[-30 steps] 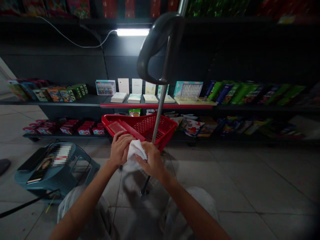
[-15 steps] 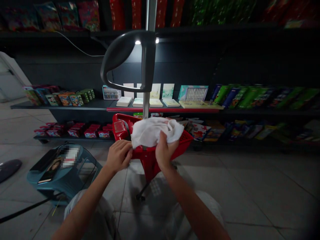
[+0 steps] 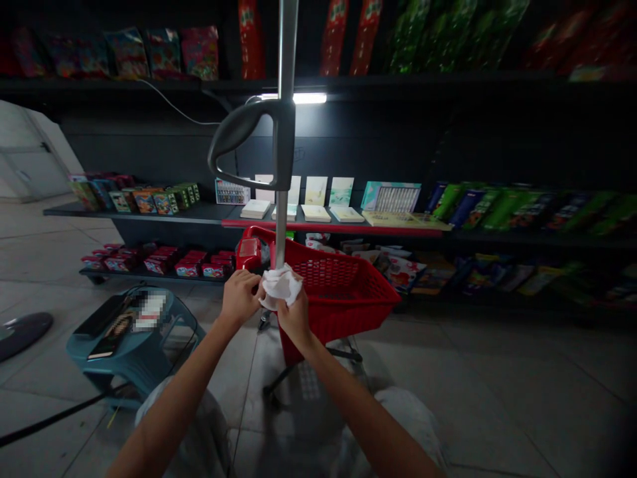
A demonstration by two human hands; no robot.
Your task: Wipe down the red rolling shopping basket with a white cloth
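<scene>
The middle shelf [image 3: 89, 214] carries boxed goods [image 3: 146, 202] at left and notebooks [image 3: 316, 213] at center. The lower shelf [image 3: 129, 275] carries red boxes [image 3: 192, 267]. The tile floor [image 3: 448, 372] supports a teal plastic stool [image 3: 119, 358] and a wheeled red shopping cart [image 3: 338, 312], positioned just beside the shelving.

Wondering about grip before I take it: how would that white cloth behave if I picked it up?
The white cloth is likely floppy, since it bunches into soft creases between the left hand and right hand. It is probably light for its size, as it seems pinched with little effort. It would probably sag rather than hold its shape.
</scene>
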